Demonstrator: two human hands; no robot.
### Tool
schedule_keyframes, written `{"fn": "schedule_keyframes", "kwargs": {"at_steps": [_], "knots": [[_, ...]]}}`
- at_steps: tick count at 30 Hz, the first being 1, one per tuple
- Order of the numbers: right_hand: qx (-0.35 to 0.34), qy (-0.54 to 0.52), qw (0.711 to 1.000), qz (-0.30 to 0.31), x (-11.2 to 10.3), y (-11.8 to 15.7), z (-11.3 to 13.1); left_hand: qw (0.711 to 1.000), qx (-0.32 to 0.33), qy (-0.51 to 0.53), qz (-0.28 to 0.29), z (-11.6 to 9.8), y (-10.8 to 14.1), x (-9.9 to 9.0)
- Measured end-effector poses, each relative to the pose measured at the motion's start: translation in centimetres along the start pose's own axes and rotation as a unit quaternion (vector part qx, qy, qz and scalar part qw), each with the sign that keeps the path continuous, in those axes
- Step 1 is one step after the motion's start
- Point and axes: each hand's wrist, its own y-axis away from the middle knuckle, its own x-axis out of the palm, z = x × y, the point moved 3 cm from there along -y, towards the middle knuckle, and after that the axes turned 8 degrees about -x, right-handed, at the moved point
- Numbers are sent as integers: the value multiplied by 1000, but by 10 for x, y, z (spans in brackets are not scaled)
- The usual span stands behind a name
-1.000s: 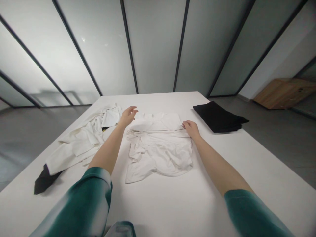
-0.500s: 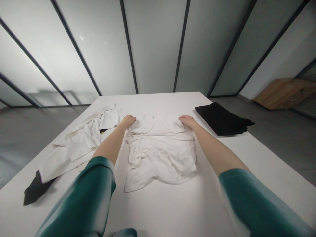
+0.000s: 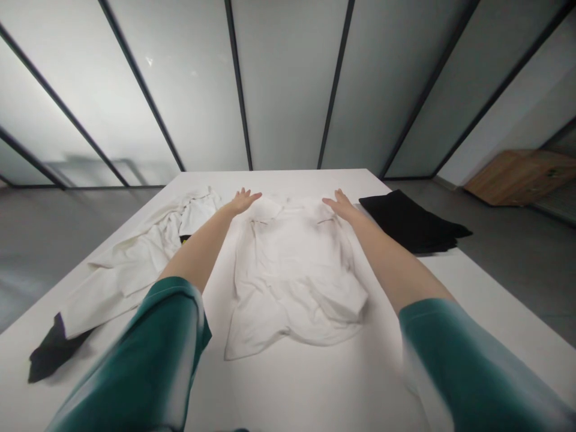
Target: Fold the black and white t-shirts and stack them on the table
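left grip (image 3: 245,201) released, fingers spread | right grip (image 3: 341,205) likewise; touch on fabric hard to judge | white garment (image 3: 292,276) flat on worktop (image 3: 292,390), between heaped white clothes (image 3: 114,282) and black stack (image 3: 411,223)

Can see only part of the left sleeve (image 3: 135,354) and right sleeve (image 3: 472,366), cut off at lower left and lower right, and of the cabinet (image 3: 522,177), cropped by the right edge. Can barely trace the far end of the shirt (image 3: 297,258), pale at mid-frame. Cannot tell touch from gap between it and the left hand (image 3: 244,201) or right hand (image 3: 341,206). Cannot identify the yellow speck (image 3: 185,239), tiny beside the left forearm (image 3: 193,255), or the dark sliver (image 3: 242,429) at the bottom edge.
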Motion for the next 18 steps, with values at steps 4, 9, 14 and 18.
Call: {"fn": "schedule_keyframes", "kwargs": {"at_steps": [4, 9, 14, 18], "knots": [[-74, 64, 994, 44, 8, 34, -3, 997, -80, 8, 22, -1, 35, 20], [-104, 164, 975, 105, 18, 102, 11, 996, -51, -47, 64, -21, 102, 61], [-84, 211, 958, 173, 37, 137, 26, 992, -81, -84, 52, -42, 138, 81], [-81, 207, 958, 183, 43, 120, 20, 991, -89, -96, 34, -42, 125, 82]]}}
